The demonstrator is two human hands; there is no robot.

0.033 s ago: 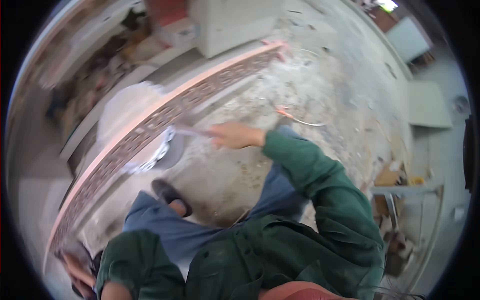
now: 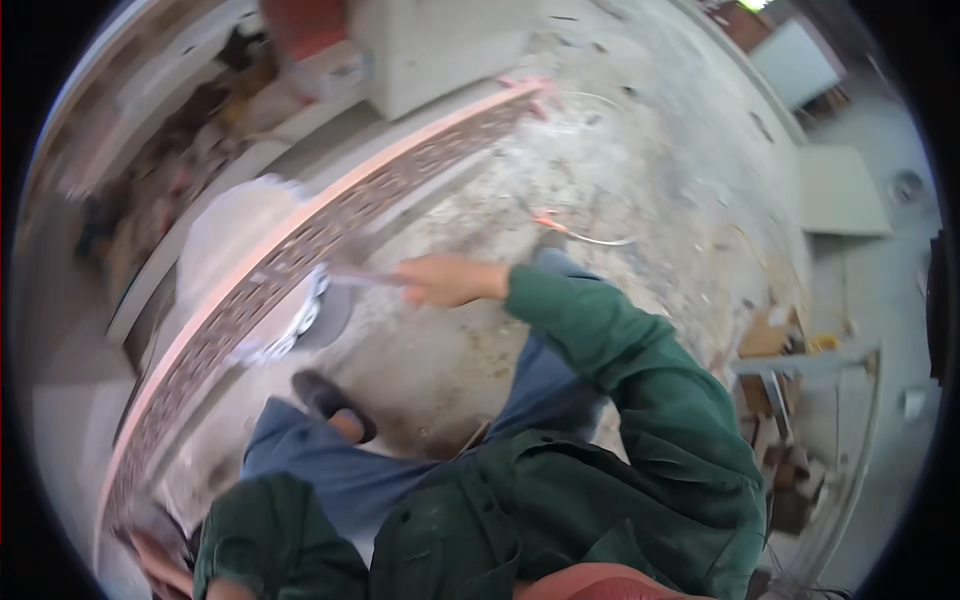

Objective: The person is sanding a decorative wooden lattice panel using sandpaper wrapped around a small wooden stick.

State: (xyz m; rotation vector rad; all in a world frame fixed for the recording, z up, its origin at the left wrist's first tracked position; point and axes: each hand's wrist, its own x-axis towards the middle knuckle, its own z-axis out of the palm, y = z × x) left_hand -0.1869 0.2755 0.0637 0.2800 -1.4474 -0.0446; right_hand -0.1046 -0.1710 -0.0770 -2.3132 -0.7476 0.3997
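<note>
My right hand (image 2: 450, 280) is wrapped round the handle of a slim tool (image 2: 368, 277). Motion blur smears the tool's far end beside a long board, so its kind does not show. The board (image 2: 300, 245) has a pale pinkish edge and a brown face with a lattice pattern. It slants from lower left to upper centre, above a white, ruffle-edged round cover (image 2: 225, 235). At the board's near end is a blurred patch of skin (image 2: 160, 560) beside something dark. Whether this is my left hand I cannot tell; my left green sleeve (image 2: 265, 530) runs down nearby.
A pinkish support (image 2: 535, 95) stands under the board's far end. Behind it is a pale cabinet (image 2: 440, 50). An orange-and-white cable (image 2: 590, 238) lies on the stained concrete floor. A metal-framed stand (image 2: 810, 365) is at the right. My dark shoe (image 2: 330, 400) is near the cover.
The whole view has shifted slightly, with the board and floor items now a little further left. My right hand stays closed on the tool, near the board.
</note>
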